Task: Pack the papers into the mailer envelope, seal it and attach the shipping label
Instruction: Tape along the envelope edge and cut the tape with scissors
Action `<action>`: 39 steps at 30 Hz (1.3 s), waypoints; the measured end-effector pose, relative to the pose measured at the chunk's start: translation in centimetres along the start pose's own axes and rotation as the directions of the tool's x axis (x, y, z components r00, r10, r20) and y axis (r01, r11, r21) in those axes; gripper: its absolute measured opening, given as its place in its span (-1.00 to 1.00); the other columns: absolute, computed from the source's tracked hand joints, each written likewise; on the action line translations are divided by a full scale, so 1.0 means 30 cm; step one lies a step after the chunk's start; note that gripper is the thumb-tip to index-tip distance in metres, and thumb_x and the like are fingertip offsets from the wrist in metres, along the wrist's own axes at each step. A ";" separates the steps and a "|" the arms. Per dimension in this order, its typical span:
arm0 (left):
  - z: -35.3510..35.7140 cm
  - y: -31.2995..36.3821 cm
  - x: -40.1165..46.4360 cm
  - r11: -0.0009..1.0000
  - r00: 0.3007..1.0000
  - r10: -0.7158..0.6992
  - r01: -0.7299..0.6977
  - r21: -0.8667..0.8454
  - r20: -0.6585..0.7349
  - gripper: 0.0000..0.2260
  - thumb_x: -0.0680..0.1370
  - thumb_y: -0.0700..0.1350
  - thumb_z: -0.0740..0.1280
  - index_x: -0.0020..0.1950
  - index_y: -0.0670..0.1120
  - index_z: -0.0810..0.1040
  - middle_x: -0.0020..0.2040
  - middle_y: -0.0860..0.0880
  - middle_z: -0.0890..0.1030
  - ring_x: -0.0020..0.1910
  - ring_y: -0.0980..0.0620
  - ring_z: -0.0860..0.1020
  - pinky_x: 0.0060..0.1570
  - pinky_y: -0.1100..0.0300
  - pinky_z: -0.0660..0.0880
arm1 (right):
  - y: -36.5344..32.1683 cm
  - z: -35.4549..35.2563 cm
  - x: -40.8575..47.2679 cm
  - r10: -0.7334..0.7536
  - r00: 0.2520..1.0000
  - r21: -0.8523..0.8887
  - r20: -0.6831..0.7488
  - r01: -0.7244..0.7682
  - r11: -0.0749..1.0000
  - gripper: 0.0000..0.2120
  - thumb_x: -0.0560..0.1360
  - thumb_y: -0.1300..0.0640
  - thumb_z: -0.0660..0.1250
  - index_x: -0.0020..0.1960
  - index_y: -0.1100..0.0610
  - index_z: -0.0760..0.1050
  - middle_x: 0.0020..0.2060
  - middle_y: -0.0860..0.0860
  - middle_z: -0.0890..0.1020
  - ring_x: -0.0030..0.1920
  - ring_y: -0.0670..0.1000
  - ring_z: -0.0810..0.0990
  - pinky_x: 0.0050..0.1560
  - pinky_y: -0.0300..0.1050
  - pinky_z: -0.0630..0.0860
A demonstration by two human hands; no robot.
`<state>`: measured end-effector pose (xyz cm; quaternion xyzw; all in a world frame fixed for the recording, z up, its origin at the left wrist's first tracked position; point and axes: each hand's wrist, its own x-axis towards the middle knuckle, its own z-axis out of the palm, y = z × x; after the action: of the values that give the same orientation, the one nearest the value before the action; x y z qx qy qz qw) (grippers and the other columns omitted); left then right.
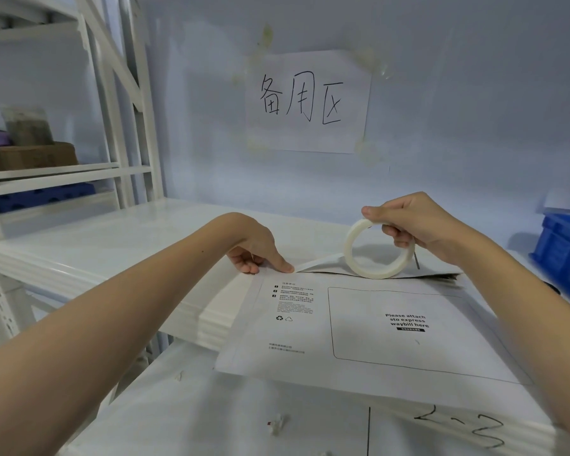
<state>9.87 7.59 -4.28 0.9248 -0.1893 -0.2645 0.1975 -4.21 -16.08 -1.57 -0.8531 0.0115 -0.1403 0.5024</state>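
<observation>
A white mailer envelope [359, 327] lies flat on the white shelf, printed side up, with a box reading "Please attach sto express waybill here". My right hand [415, 225] holds a roll of white tape [377, 248] upright over the envelope's far edge. A strip of tape [320, 262] runs from the roll to the left. My left hand [257, 250] presses the strip's end down with its thumb at the envelope's far left corner. The envelope's far opening looks dark and slightly frayed. No papers or label are visible.
A blue plastic crate [565, 251] stands at the right edge. A white metal rack [66, 179] with boxes stands at the left. A handwritten paper sign [310, 100] is taped to the wall. Small scraps [277, 422] lie on the lower surface, near handwritten marks.
</observation>
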 end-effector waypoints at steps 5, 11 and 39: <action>-0.001 0.003 -0.001 1.000 1.000 -0.009 0.009 -0.003 0.007 -0.60 0.46 0.05 0.52 0.07 -0.13 0.44 -0.26 -0.04 0.39 -0.48 0.06 0.42 -0.44 0.27 0.46 | 0.006 -0.032 -0.002 -0.015 1.000 -0.072 -0.017 0.014 0.997 -0.70 0.44 -0.02 0.48 -0.38 0.13 0.59 -0.48 0.06 0.40 -0.53 -0.03 0.24 -0.42 -0.19 0.25; 0.001 0.004 0.003 1.000 1.000 -0.017 0.017 -0.001 0.002 -0.59 0.45 0.06 0.52 0.08 -0.13 0.42 -0.26 -0.04 0.38 -0.48 0.05 0.42 -0.46 0.26 0.46 | 0.049 -0.050 -0.004 0.037 0.999 -0.050 0.007 -0.037 0.998 -0.65 0.47 -0.09 0.42 -0.21 0.22 0.64 -0.50 0.02 0.35 -0.49 -0.01 0.28 -0.39 -0.22 0.30; 0.046 0.045 -0.035 0.967 0.986 0.168 -0.161 -0.198 0.021 -0.85 0.54 -0.10 0.40 -0.06 -0.11 0.45 -0.29 -0.02 0.42 -0.43 0.07 0.41 -0.39 0.33 0.49 | 0.113 -0.051 0.012 0.192 0.962 0.379 0.195 -0.255 0.890 -0.59 0.55 -0.13 0.27 -0.32 0.15 0.44 -0.51 -0.02 0.23 -0.54 -0.03 0.21 -0.39 -0.16 0.36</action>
<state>7.93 6.57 -4.28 0.8768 -0.2420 -0.2821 0.3052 -3.84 -19.12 -3.72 -0.7334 0.0426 -0.0154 0.6783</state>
